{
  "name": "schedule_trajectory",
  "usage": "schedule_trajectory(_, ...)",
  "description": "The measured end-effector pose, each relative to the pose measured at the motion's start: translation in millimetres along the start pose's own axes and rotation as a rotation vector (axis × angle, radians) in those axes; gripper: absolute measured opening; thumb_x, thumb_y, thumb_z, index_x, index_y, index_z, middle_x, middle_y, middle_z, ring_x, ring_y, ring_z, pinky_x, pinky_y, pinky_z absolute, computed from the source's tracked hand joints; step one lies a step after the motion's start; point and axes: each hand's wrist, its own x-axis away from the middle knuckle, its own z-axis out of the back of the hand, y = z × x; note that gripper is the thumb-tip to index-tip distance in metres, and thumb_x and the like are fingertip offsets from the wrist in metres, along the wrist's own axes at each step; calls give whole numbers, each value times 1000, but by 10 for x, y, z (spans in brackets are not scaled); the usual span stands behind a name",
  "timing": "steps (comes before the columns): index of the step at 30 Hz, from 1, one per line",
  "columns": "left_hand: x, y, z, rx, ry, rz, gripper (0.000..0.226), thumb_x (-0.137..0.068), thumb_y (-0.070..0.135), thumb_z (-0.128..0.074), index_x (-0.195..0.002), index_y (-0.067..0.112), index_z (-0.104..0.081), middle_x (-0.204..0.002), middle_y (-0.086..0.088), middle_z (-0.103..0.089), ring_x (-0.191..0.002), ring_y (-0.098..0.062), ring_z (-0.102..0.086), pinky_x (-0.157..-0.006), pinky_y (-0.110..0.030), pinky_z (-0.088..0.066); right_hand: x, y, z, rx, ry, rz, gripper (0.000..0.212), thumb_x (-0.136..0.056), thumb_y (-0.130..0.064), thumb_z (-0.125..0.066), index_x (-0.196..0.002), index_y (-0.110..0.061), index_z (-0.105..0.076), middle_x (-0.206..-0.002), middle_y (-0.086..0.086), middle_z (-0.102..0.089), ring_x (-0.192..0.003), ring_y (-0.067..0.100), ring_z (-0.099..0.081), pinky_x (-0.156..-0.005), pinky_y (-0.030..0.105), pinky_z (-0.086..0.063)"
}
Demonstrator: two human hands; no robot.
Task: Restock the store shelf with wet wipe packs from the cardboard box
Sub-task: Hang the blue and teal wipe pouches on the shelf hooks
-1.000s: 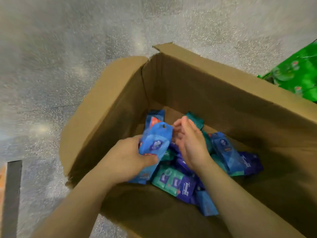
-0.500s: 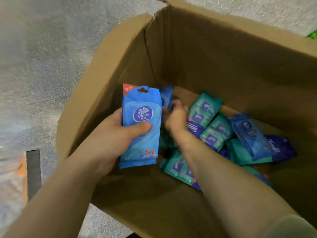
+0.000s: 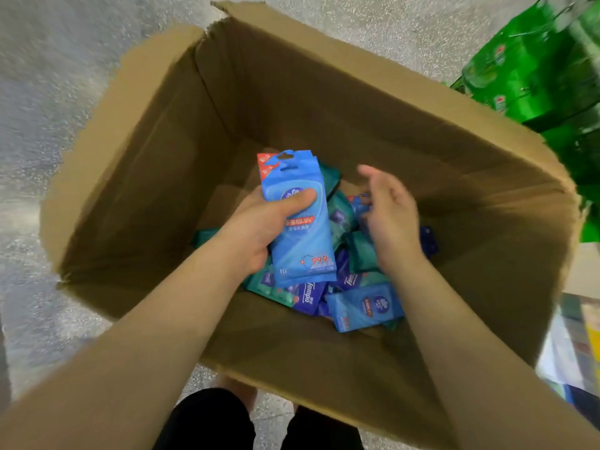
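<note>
Gripped in left hand (image 3: 259, 228): blue packs (image 3: 297, 216), thumb across. Right hand (image 3: 391, 219) spread, empty, over box (image 3: 156, 151). Step: gathering. Next: pick another, judged.

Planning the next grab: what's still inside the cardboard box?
Inside the cardboard box lie loose wipe packs, teal, dark blue and light blue, on its bottom. The left hand holds blue packs; both hands cover others.

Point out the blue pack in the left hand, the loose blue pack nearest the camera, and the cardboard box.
held blue pack (image 3: 302, 235), head view, front face.
loose blue pack (image 3: 363, 308), head view, front face.
cardboard box (image 3: 324, 102), head view, far inner wall.
</note>
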Motion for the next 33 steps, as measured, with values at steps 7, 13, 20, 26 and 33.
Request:
schedule_trajectory(7,-49,17,261,-84,38,7,25,-82,12,-71,-107,17,-70,-92,-9,-77,-69,-23,-73,-71,-46,-61,-634,1233,186,917,-129,-312,115,-61,-72,-81,-150,-17,-34,-149,16,-43,-140,40,-36,-109,53,-36)
schedule_trajectory(13,-19,-2,217,-49,88,-8,26,-86,20,-70,-112,17,-68,-96,-9,-76,-73,-25,-73,-74,-45,-60,17,511,-43,185,164,-100,87,-57,-49,-76,-131,-18,-41,-127,14,-55,-116,32,-60,-101,49,-49)
schedule_trajectory(20,178,-104,-36,97,-51,8,49,-77,19,-76,-123,8,-62,-107,-15,-73,-85,-27,-73,-74,-41,-60,986,-286,-211,244,-316,3,55,-63,-54,-77,-108,-38,-51,-122,-2,-43,-121,12,-42,-108,28,-37)
schedule_trajectory(26,199,59,172,82,24,-43,38,-80,5,-71,-116,14,-65,-89,-4,-76,-72,-20,-74,-64,-41,-61,527,786,201,-449,247,-889,34,-84,-28,-81,-108,-11,-64,-83,7,-72,-60,17,-69,-61,32,-59)
schedule_trajectory(33,252,103,498,46,-40,-91,39,-65,10,-77,-103,15,-70,-97,-5,-76,-82,-22,-74,-71,-39,-60,380,2019,28,-313,41,-1178,42,-101,-39,-61,-118,-1,-63,-116,17,-66,-84,32,-60,-97,48,-51)
